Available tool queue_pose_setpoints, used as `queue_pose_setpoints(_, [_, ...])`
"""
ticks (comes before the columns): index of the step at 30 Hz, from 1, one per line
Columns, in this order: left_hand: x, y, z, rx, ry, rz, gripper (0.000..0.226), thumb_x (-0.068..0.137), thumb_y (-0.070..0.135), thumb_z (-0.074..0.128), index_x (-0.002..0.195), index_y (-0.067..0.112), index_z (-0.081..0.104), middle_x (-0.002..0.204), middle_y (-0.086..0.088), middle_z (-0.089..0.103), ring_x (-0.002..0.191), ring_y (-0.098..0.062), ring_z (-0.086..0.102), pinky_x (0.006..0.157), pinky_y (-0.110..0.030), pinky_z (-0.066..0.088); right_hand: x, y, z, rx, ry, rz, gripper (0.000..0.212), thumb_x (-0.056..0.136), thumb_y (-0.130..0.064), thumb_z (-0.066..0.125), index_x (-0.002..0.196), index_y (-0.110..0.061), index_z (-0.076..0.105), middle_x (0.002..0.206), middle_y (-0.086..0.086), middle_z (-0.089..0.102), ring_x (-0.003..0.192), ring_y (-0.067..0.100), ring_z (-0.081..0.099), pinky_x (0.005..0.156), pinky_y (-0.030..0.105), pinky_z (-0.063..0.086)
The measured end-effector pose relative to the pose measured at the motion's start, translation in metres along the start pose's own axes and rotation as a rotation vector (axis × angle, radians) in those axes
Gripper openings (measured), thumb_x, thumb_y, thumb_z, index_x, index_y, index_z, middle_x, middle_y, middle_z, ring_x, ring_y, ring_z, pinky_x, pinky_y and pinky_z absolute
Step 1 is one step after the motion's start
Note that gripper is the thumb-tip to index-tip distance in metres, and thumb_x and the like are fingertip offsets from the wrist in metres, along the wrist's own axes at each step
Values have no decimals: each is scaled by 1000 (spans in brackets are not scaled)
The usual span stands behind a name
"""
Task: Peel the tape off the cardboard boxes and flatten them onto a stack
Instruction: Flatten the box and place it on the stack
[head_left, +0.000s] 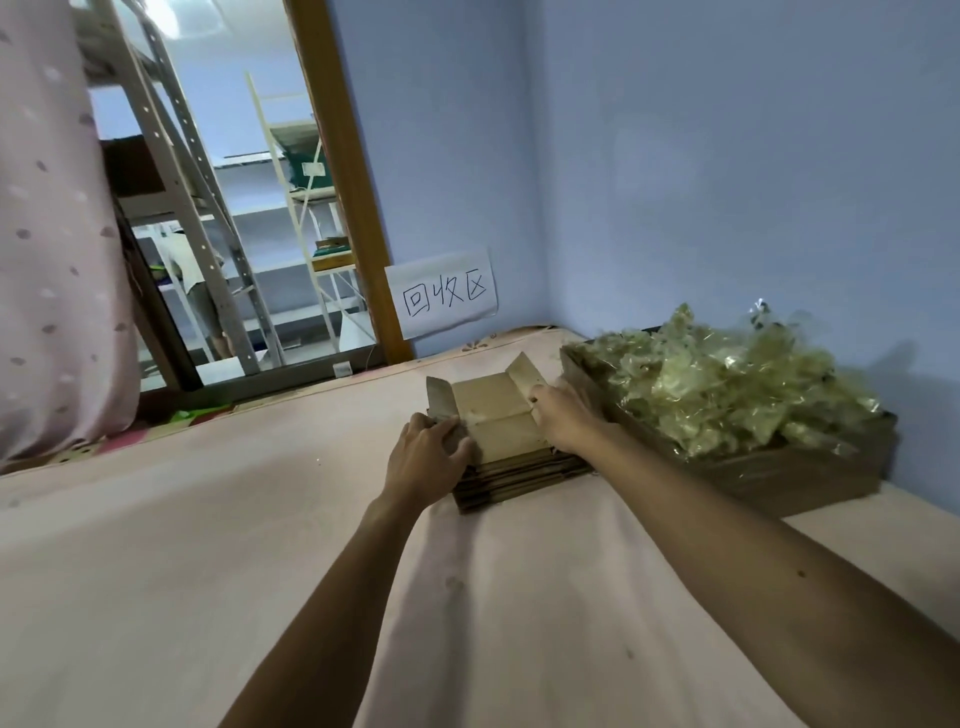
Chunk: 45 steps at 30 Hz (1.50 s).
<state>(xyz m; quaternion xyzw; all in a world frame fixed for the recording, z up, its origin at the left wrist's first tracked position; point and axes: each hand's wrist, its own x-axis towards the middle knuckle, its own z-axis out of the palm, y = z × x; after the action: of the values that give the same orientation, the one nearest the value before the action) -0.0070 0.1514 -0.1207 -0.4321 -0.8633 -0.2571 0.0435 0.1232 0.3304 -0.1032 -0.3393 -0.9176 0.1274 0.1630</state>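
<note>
Cardboard is what both bare arms reach for across a pink sheet (208, 545), which covers the whole flat surface in the foreground. The forearms run up from the lower edge and close in on a stack (519, 475) of folded-flat boxes lying on the sheet, right of centre and towards the far side.

On top of that stack lies a flattened box (496, 413), its brown panels facing up, one short flap raised at its left end and another at its far right corner. The left hand (426, 452) holds its near left corner – the thumb lies across the top face and the fingers are curled close together over the left edge. The right hand (563, 415) is at the right edge, back towards the camera, fingers close together and bent down onto the cardboard; their tips are hidden, so I cannot tell whether they grip or only press.

Just beside the stack on the right, touching or nearly so, stands a shallow cardboard tray (779, 473) heaped with crumpled yellowish clear tape (727, 395). It sits in the corner against a pale blue wall (727, 182).

Farther back, a paper sign (447, 296) with three handwritten characters is stuck low on the wall, next to a leaning wooden post (353, 182). Left of the post, metal shelving (197, 208) shows – and a spotted pink curtain (52, 234) hangs at the far left.
</note>
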Motion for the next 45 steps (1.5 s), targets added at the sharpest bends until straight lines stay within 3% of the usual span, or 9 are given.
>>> queue_pose_setpoints(7, [4,-5,12,-105,9,-78,49,98,50,56,143,28,60,131,-8,48,130,-26,47,108,-36,41,8,7,10,118,21,29,29,96,-18,47,102,-30,73,120,6,62,114,31,55,89,33,42])
queue_pose_setpoints(13, [-3,-10,20,-14,7,52,48,103,50,48,140,23,60,163,-4,32,150,-27,31,118,-43,34,4,5,12,-98,-20,-83,45,98,-11,42,137,-22,62,158,6,29,142,32,31,119,46,21])
queue_pose_setpoints(16, [6,-8,15,17,-80,86,41,103,45,45,132,17,53,141,-5,57,131,-28,52,103,-37,40,9,8,13,-62,-111,-190,54,104,-12,35,154,-28,44,168,-2,25,151,26,26,121,41,20])
queue_pose_setpoints(20, [7,-6,12,50,-135,95,62,97,52,30,148,23,52,155,-2,49,140,-22,45,113,-35,34,14,13,17,-30,-178,-178,47,107,-30,34,153,-30,45,165,-2,34,151,24,31,122,46,26])
queue_pose_setpoints(23, [7,-8,20,11,-95,89,49,108,39,36,153,25,48,162,2,40,147,-19,36,117,-31,26,19,14,25,32,-189,-135,52,105,-49,38,153,-31,45,166,-3,33,153,21,26,124,47,22])
queue_pose_setpoints(30, [10,-10,21,-16,-137,72,47,108,38,38,154,27,46,162,4,38,148,-18,33,117,-33,27,15,14,30,89,-189,-113,53,106,-48,36,155,-30,42,167,-5,30,155,18,22,125,43,19])
queue_pose_setpoints(38, [10,8,-2,84,-296,39,52,109,41,34,158,25,39,168,0,29,153,-24,26,122,-39,23,5,3,16,-94,-198,-153,54,108,-48,27,158,-29,37,168,-3,26,155,19,22,126,46,17])
queue_pose_setpoints(42, [8,20,-17,132,-312,29,36,104,35,39,127,24,64,146,-6,57,130,-30,51,107,-41,43,-7,-5,5,-202,-158,-193,49,106,-46,31,143,-24,56,154,4,50,142,26,43,119,46,29])
queue_pose_setpoints(45, [0,30,-26,116,-309,43,33,102,31,38,114,23,68,135,-7,63,121,-30,56,100,-39,46,-23,-8,-7,-182,-157,-179,49,106,-46,33,136,-20,60,149,5,54,139,27,45,115,44,32])
